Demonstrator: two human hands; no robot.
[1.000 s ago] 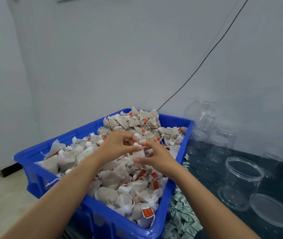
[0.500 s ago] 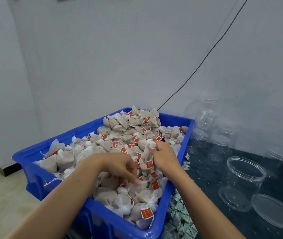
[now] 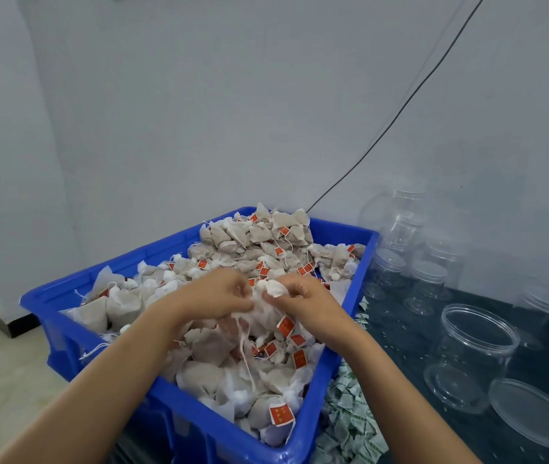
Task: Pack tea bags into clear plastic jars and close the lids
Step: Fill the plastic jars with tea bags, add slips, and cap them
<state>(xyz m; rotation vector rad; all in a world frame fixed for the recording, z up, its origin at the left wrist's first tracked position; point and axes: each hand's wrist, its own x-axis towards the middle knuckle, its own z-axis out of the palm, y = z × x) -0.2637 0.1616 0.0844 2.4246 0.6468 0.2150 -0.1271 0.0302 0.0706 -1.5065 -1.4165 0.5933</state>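
Our left hand (image 3: 219, 291) and right hand (image 3: 303, 296) pinch tea bags (image 3: 268, 308) over the blue crate (image 3: 126, 266); the open jar (image 3: 470, 356) stands to the right, nearer our right hand.

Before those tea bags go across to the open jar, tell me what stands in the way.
Nothing visible blocks it. Both hands hold tea bags above the blue crate; its right wall sits below them. The open jar stands uncovered, its lid lying beside it.

One head-worn view — close above the blue crate (image 3: 179, 410), facing forward and down, far jars (image 3: 400, 242) perhaps blurred.
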